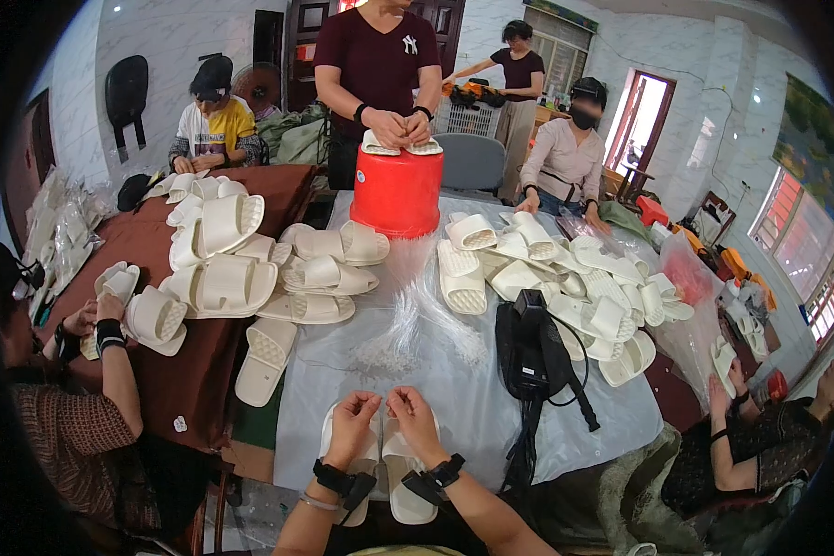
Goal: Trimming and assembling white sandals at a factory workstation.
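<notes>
A pair of cream slippers lies side by side at the near edge of the table, a left slipper [354,515] and a right slipper [411,508]. Over the left one is my left hand [350,430], its fingers closed in a pinch. My right hand [414,424] is pinched the same way above the other slipper, fingertips close to those of the left. Whatever the fingertips hold, if anything, is too small to make out. Just beyond my hands, a bundle of thin clear plastic strands [403,320] spreads over the grey table cover [334,357].
Piles of cream slippers lie left [222,283] and right [528,246]. A black strapped device [531,347] sits right of my hands. Across the table, a person handles slippers on an upturned red bucket [398,190]. Other people work around the sides.
</notes>
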`<state>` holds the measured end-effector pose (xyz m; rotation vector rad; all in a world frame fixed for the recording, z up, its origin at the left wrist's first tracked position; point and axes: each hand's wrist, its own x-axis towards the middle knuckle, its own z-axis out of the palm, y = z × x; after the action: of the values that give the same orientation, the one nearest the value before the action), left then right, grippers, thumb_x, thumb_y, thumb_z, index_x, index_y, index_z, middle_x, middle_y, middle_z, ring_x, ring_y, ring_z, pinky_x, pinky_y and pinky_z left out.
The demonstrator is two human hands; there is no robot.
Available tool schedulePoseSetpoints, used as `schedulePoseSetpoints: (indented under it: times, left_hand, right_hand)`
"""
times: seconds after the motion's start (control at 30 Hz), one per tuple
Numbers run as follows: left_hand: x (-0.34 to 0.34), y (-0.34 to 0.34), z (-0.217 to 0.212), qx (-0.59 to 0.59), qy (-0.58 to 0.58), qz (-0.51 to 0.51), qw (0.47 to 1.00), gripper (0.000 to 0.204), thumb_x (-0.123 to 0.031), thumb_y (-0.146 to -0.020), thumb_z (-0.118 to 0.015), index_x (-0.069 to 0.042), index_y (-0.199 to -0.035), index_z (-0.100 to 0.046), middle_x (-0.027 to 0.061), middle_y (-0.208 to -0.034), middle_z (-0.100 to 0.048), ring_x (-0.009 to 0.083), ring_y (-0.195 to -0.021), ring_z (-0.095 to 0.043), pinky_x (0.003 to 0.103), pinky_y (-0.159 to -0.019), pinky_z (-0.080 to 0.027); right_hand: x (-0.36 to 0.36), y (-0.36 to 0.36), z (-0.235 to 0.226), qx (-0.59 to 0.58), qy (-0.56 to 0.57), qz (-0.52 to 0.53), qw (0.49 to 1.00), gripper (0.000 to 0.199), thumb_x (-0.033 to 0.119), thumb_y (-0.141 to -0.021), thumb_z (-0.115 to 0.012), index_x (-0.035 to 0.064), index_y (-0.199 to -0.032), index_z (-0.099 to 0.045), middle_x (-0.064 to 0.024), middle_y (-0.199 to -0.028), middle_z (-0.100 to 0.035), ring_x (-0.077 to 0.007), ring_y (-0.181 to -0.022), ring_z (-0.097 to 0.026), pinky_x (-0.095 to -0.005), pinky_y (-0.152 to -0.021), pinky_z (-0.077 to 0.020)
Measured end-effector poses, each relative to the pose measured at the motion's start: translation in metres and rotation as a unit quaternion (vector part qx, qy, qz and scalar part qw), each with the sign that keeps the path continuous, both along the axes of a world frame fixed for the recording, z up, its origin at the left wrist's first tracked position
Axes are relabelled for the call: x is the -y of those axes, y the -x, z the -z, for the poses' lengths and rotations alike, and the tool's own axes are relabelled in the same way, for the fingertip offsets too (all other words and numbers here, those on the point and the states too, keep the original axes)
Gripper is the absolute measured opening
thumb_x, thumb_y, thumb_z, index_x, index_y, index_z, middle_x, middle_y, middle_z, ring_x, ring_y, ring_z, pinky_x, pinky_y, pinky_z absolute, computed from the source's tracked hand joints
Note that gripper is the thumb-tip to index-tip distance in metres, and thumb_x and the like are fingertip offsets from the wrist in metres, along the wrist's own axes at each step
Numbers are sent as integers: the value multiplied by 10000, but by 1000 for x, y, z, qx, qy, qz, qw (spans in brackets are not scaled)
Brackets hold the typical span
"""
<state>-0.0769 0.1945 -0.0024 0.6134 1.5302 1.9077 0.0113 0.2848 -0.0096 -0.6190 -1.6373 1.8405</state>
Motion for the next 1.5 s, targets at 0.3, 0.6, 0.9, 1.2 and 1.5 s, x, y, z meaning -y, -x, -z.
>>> schedulePoseSetpoints:
  times: [0.3,0.6,0.9,1.2,1.5]
  left_hand:
    - [-1,4,4,-24,-2,5,1000,94,-92,-832,-582,-9,-873,-569,-4,-791,-575,51,-716,-495,192,-662,-409]
    - [1,1,5,-10,-20,4,1000,102,-102,-829,-588,-8,-869,-576,-3,-788,-580,53,-717,-498,193,-657,-410]
    - [4,-1,-17,-61,85,-19,994,142,-135,-832,-585,-2,-883,-581,-20,-769,-565,36,-705,-476,188,-638,-396]
    - [0,4,3,-26,-8,14,1000,147,-128,-848,-572,2,-916,-571,-14,-791,-567,44,-719,-490,182,-653,-396]
    - [2,4,5,-18,-22,19,999,148,-118,-843,-571,8,-920,-575,-6,-800,-574,50,-726,-495,187,-664,-404]
  right_hand:
    - [1,2,-6,5,-24,12,1000,237,215,-885,-508,-3,-977,-513,-28,-811,-549,-89,-706,-522,-221,-649,-436]
    - [4,0,-3,-10,1,10,1000,247,226,-885,-510,-4,-974,-515,-21,-787,-547,-85,-694,-520,-218,-648,-432]
    - [1,3,-3,-8,-24,30,999,208,205,-887,-503,5,-938,-519,-6,-754,-523,-81,-679,-493,-213,-636,-415]
    - [2,4,-5,-1,-6,32,999,207,199,-883,-507,-1,-934,-516,-13,-771,-529,-73,-670,-492,-209,-621,-420]
    - [3,3,-4,-4,-16,27,999,217,206,-884,-506,-2,-944,-515,-9,-776,-521,-76,-673,-494,-212,-637,-430]
